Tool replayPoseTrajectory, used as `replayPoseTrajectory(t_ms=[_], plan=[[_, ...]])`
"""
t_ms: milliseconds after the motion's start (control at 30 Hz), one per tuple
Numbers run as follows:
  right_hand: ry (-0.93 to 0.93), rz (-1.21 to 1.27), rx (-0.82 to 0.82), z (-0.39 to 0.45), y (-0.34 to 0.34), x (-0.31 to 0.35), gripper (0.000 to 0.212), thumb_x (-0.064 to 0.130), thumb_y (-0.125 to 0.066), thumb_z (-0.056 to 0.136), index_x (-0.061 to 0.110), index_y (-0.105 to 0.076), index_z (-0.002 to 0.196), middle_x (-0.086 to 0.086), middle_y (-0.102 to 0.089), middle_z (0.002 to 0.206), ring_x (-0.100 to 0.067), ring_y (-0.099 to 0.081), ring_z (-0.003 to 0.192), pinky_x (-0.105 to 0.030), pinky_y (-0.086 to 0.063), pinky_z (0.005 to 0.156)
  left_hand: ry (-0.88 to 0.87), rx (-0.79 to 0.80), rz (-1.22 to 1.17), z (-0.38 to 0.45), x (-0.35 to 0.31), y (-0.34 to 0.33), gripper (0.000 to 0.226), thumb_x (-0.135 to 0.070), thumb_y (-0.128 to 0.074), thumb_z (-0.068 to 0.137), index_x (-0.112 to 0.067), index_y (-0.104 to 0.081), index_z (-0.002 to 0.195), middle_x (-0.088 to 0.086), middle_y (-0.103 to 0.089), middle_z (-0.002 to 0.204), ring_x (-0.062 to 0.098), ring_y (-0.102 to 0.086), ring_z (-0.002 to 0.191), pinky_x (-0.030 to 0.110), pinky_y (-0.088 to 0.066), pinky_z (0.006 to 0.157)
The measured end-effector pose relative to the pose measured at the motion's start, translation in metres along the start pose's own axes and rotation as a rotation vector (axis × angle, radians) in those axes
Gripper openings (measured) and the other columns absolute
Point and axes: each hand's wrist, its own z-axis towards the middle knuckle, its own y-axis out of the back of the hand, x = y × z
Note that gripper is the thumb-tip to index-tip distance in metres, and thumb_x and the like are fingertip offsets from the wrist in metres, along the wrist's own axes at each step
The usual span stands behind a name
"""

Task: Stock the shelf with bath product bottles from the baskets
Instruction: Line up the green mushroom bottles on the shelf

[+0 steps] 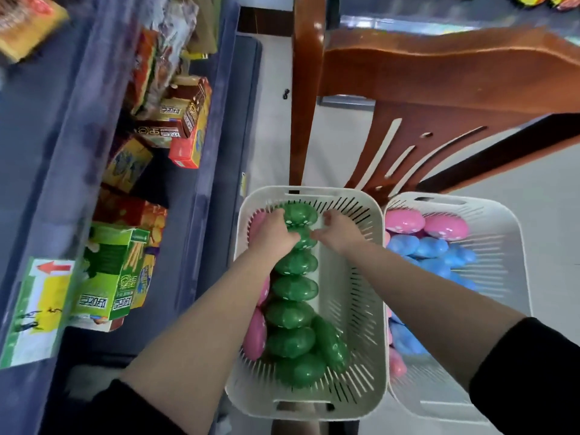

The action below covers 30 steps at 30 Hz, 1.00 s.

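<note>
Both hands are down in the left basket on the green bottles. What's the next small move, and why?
Probably close the left hand and right hand around the green bottle at the basket's far end, then lift it straight up. Both hands sit at it, but blur hides whether either grips yet, and more green bottles lie packed close behind.

Fingertips of both hands hidden among green bottles (295, 288), shelf boxes (175, 120) blurred, right basket (502, 246) partly covered

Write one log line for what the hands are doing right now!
step: picking | left hand: grips green bottle | right hand: reaching beside it | place: left basket | right basket: pink, blue bottles | shelf: not yet stocked
</note>
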Motion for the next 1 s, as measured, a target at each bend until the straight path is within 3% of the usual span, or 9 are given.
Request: replayPoseTrajectory(t_ms=[200, 300, 367, 433, 533, 700, 833, 933, 1000], plan=[[-0.129, 0.255, 0.056, 0.044, -0.012, -0.008, 0.057, 0.012, -0.067, 0.082, 0.003, -0.042, 0.132, -0.013, -0.056, 0.124, -0.018, -0.053, 0.096, -0.026, -0.043, 0.082, 0.064, 0.027, -0.016, 0.027, -0.006, -0.011, 0.031, -0.017, -0.060, 0.086, -0.013, -0.058, 0.116, 0.002, -0.061, 0.097, 0.010, -0.045, 0.080, 0.015, -0.031, 0.067], [-0.183, 0.375, 0.064, 0.060, -0.020, -0.010, 0.068, 0.008, -0.069, 0.077, 0.007, -0.037, 0.137, -0.014, -0.056, 0.125, -0.024, -0.057, 0.101, -0.032, -0.049, 0.084, 0.089, 0.033, -0.099, 0.037, -0.005, -0.015, 0.031, -0.011, -0.059, 0.085, -0.012, -0.059, 0.116, 0.005, -0.064, 0.105, 0.014, -0.052, 0.087, 0.008, -0.028, 0.063], [-0.195, 0.420, 0.105, 0.068, -0.026, -0.013, 0.077, 0.005, -0.070, 0.074, 0.009, -0.032, 0.141, -0.016, -0.055, 0.127, -0.026, -0.059, 0.102, -0.033, -0.052, 0.081, 0.120, 0.051, -0.152, 0.044, -0.003, -0.020, 0.035, -0.009, -0.060, 0.083, -0.011, -0.056, 0.118, 0.003, -0.062, 0.104, 0.019, -0.058, 0.098, 0.010, -0.032, 0.063], [-0.214, 0.480, 0.136, 0.077, -0.033, -0.018, 0.082, 0.003, -0.069, 0.071, 0.011, -0.031, 0.143, -0.017, -0.055, 0.128, -0.030, -0.060, 0.106, -0.041, -0.052, 0.090, 0.165, 0.060, -0.218, 0.049, -0.002, -0.024, 0.041, -0.011, -0.061, 0.080, -0.009, -0.053, 0.120, 0.007, -0.064, 0.109, 0.023, -0.061, 0.102, 0.020, -0.041, 0.073], [-0.199, 0.506, 0.107, 0.078, -0.033, -0.020, 0.075, 0.000, -0.068, 0.073, 0.008, -0.036, 0.141, -0.017, -0.055, 0.128, -0.031, -0.057, 0.112, -0.042, -0.047, 0.098, 0.190, 0.039, -0.260, 0.053, 0.000, -0.025, 0.038, -0.011, -0.059, 0.081, -0.011, -0.055, 0.119, 0.006, -0.065, 0.108, 0.019, -0.060, 0.095, 0.021, -0.038, 0.070], [-0.111, 0.496, 0.010, 0.059, -0.021, -0.023, 0.053, -0.006, -0.061, 0.076, 0.006, -0.050, 0.126, -0.011, -0.062, 0.111, -0.027, -0.059, 0.107, -0.037, -0.047, 0.096, 0.196, 0.001, -0.451, 0.045, 0.001, -0.021, 0.049, 0.002, -0.053, 0.083, -0.014, -0.050, 0.130, 0.002, -0.059, 0.109, 0.014, -0.052, 0.088, 0.013, -0.036, 0.056], [0.011, 0.399, -0.054, 0.035, -0.002, -0.020, 0.050, 0.002, -0.066, 0.076, 0.009, -0.053, 0.123, -0.004, -0.065, 0.101, -0.019, -0.061, 0.094, -0.031, -0.048, 0.091, 0.151, -0.029, -0.543, 0.023, -0.003, -0.012, 0.061, 0.010, -0.057, 0.073, -0.018, -0.051, 0.127, 0.002, -0.060, 0.108, 0.019, -0.058, 0.095, 0.028, -0.049, 0.081], [0.075, 0.333, -0.093, 0.009, 0.017, -0.010, 0.052, 0.005, -0.069, 0.075, 0.011, -0.051, 0.124, -0.001, -0.063, 0.088, -0.016, -0.058, 0.077, -0.019, -0.047, 0.067, 0.078, -0.070, -0.585, -0.003, -0.012, 0.002, 0.055, 0.012, -0.062, 0.067, -0.022, -0.056, 0.110, -0.002, -0.062, 0.096, 0.023, -0.062, 0.098, 0.038, -0.050, 0.091], [0.128, 0.280, -0.099, -0.008, 0.031, -0.001, 0.055, 0.006, -0.070, 0.076, 0.010, -0.049, 0.127, -0.005, -0.066, 0.094, -0.016, -0.058, 0.076, -0.010, -0.041, 0.055, 0.018, -0.101, -0.612, -0.022, -0.019, 0.014, 0.051, 0.008, -0.071, 0.064, -0.020, -0.057, 0.105, 0.000, -0.064, 0.094, 0.026, -0.063, 0.097, 0.040, -0.050, 0.092]])
